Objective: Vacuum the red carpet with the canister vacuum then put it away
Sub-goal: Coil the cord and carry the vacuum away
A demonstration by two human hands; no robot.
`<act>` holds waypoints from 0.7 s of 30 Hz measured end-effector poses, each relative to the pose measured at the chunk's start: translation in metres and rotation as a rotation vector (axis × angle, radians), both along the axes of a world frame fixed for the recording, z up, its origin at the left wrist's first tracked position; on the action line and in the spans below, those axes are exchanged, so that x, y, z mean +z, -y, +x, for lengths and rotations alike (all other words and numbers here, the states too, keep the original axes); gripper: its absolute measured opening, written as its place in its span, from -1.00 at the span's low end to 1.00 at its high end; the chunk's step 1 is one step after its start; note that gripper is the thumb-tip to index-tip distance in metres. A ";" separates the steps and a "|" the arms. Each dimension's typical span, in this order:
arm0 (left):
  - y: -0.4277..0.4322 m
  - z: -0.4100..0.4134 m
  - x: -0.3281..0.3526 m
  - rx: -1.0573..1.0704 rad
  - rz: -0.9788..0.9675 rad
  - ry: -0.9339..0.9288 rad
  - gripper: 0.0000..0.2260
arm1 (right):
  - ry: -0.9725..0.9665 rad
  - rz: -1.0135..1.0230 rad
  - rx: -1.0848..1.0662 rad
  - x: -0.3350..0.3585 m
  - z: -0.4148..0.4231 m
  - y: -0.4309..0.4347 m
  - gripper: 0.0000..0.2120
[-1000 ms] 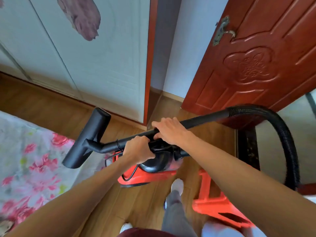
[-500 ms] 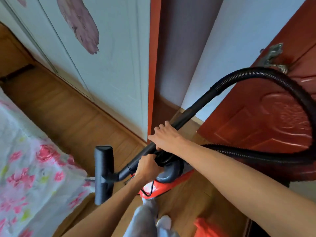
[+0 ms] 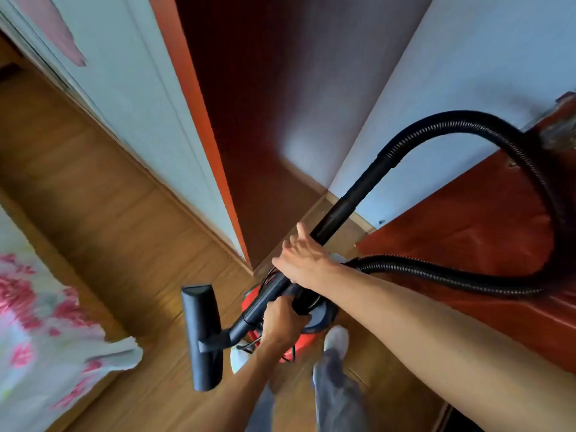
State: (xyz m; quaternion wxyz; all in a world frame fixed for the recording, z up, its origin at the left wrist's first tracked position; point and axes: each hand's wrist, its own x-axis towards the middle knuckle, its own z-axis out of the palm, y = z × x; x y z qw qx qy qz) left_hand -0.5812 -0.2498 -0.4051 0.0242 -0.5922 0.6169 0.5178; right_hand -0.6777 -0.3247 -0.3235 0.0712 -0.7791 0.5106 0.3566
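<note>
The red and black canister vacuum (image 3: pixel 258 335) hangs just above the wooden floor, mostly hidden behind my hands. My left hand (image 3: pixel 280 322) grips its black handle from below. My right hand (image 3: pixel 304 260) holds the black wand (image 3: pixel 339 213), fingers partly loosened around it. The wand runs down-left to the black floor nozzle (image 3: pixel 202 335), which stands on end. The ribbed black hose (image 3: pixel 467 120) loops up to the right and comes back toward the canister. No red carpet is in view.
A white wardrobe (image 3: pixel 131 104) with an orange-red edge stands left of a dark narrow gap (image 3: pixel 258 135). A red wooden door (image 3: pixel 467 229) is on the right, a flowered bedspread (image 3: pixel 37 322) lower left. My legs and white shoe (image 3: pixel 336 338) are below the vacuum.
The view has tilted and turned toward the gap beside the wardrobe. The wand has swung more upright, the hose loop has risen, and my right hand's fingers have loosened on the wand.
</note>
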 end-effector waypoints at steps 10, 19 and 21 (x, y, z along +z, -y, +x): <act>0.026 -0.056 -0.094 0.187 0.074 0.112 -0.75 | 0.039 0.116 0.106 -0.099 -0.064 0.058 -0.77; 0.053 -0.114 -0.202 0.472 0.132 -0.009 -0.81 | 0.005 0.163 0.105 -0.214 -0.081 0.096 -0.80; 0.061 -0.131 -0.232 0.486 0.122 -0.020 -0.81 | -0.011 0.159 0.092 -0.242 -0.094 0.106 -0.86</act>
